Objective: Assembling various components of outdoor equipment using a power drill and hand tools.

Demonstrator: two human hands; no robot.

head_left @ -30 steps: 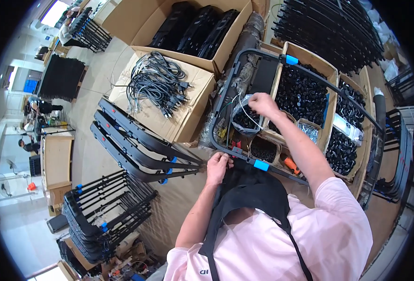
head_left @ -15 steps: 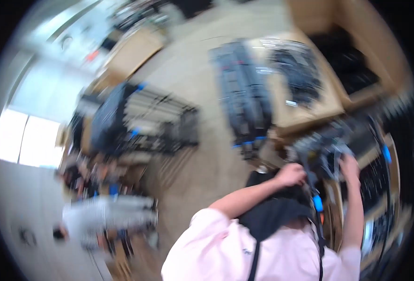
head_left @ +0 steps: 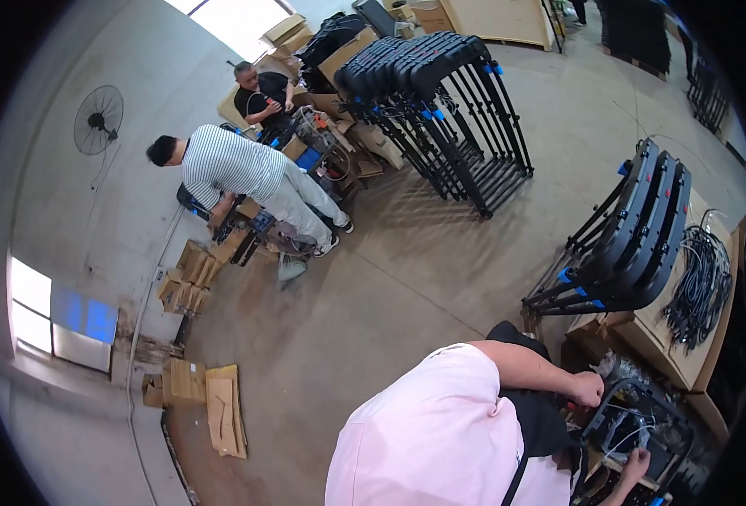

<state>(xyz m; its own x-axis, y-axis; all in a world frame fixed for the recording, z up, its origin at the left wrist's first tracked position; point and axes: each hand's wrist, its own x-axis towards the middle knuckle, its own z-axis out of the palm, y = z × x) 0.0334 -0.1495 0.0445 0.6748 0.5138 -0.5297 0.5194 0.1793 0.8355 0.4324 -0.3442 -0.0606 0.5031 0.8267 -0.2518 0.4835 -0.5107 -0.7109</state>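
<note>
My left hand (head_left: 589, 388) is closed at the near left side of a black curved frame (head_left: 685, 432); what its fingers hold is hidden, though a small red bit shows below it. Inside the frame lie crumpled clear plastic (head_left: 643, 438) and a thin white cable (head_left: 624, 442). The fingers of my right hand (head_left: 637, 465) pinch the edge of the clear plastic, close to the cable. More wrinkled plastic (head_left: 622, 368) sits just beyond the frame.
Folded black frames (head_left: 634, 236) with blue clips stand ahead at right, beside a cardboard box (head_left: 655, 325) topped with bundled black cables (head_left: 698, 287). A bigger rack of black frames (head_left: 449, 110) stands farther off. Two people work at left, one in a striped shirt (head_left: 234, 160); flattened cardboard (head_left: 223, 413) lies nearby.
My view has swung to the right and sharpened, so my hands now appear lower in the picture. Both hands stay at the frame and plastic.
</note>
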